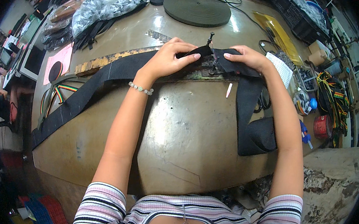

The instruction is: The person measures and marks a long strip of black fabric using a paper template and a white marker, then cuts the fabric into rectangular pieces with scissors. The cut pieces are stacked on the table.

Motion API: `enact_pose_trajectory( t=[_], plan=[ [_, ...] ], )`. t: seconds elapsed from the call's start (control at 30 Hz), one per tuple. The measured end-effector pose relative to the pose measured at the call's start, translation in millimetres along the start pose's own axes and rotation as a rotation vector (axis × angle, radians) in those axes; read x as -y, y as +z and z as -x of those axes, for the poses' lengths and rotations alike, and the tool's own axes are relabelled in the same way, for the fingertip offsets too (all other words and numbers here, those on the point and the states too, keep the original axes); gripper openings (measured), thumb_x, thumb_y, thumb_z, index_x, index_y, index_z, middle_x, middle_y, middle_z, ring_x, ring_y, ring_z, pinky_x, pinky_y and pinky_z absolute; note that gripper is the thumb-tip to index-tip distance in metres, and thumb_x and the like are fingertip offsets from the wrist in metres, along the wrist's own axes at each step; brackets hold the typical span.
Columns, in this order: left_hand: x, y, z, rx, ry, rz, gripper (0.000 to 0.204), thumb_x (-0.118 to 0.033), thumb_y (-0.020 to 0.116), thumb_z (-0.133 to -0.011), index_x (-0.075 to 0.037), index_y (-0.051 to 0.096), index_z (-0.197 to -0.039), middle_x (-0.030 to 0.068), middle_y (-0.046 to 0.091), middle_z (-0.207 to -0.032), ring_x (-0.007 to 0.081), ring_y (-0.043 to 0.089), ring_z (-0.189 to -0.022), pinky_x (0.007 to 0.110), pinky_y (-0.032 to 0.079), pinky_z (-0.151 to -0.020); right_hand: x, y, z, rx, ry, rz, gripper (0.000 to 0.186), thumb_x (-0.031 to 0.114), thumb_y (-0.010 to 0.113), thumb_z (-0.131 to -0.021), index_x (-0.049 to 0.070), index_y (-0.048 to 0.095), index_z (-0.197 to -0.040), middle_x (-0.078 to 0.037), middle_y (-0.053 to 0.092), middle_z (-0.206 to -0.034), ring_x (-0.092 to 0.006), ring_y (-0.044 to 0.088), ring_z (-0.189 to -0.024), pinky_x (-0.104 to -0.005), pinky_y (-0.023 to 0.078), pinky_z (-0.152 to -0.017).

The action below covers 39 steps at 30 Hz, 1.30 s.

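A long black webbing strap crosses the worktable from the lower left toward an upright metal tool on a worn base bar. My left hand is closed on the strap left of the tool, thumb on top. My right hand pinches a black piece of webbing just right of the tool, and more webbing hangs down in a loop beneath it. A yellowed wooden strip lies behind the strap, and a small white marker lies below the tool.
A large olive webbing roll, bagged bundles, a short ruler and a black crate sit at the back. Striped straps, scissors and containers are at the right. A seated person is at far left.
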<state>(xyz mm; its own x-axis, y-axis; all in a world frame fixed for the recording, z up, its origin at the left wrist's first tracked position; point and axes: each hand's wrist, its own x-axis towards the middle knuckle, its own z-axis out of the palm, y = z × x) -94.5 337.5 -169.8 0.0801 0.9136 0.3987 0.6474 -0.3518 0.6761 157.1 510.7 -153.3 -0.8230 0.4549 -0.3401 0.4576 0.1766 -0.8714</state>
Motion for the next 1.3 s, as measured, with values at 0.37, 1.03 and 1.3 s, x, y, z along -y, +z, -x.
enact_pose_trajectory(
  t=[0.37, 1.03, 1.3],
  plan=[
    [4, 2, 3, 0.004, -0.144, 0.098, 0.038, -0.033, 0.072, -0.091, 0.004, 0.071, -0.100, 0.0136, 0.065, -0.098, 0.0227, 0.060, -0.095, 0.032, 0.046, -0.089, -5, -7, -1, 0.108, -0.028, -0.023, 0.032, 0.030, 0.071, -0.095, 0.001, 0.067, -0.106, 0.001, 0.069, -0.096, -0.0055, 0.061, -0.086, -0.0236, 0.050, -0.080],
    [-32, -39, 6, -0.038, 0.059, 0.312, 0.033, -0.026, 0.068, -0.093, 0.003, 0.071, -0.107, 0.0121, 0.067, -0.116, 0.0218, 0.061, -0.109, 0.033, 0.045, -0.097, 43, -22, 69, -0.182, -0.225, -0.048, 0.041, 0.035, 0.070, -0.094, 0.002, 0.066, -0.118, 0.000, 0.068, -0.104, -0.0072, 0.061, -0.096, -0.0247, 0.048, -0.088],
    [-118, 67, 91, 0.395, 0.182, 0.127, 0.045, -0.040, 0.074, -0.086, -0.008, 0.070, -0.118, 0.0148, 0.053, -0.125, 0.0310, 0.051, -0.120, 0.041, 0.038, -0.107, -13, 37, 268, -0.946, -0.167, 0.268, 0.050, 0.035, 0.063, -0.100, -0.003, 0.058, -0.132, -0.010, 0.056, -0.133, -0.0163, 0.051, -0.124, -0.0314, 0.038, -0.108]
  ],
)
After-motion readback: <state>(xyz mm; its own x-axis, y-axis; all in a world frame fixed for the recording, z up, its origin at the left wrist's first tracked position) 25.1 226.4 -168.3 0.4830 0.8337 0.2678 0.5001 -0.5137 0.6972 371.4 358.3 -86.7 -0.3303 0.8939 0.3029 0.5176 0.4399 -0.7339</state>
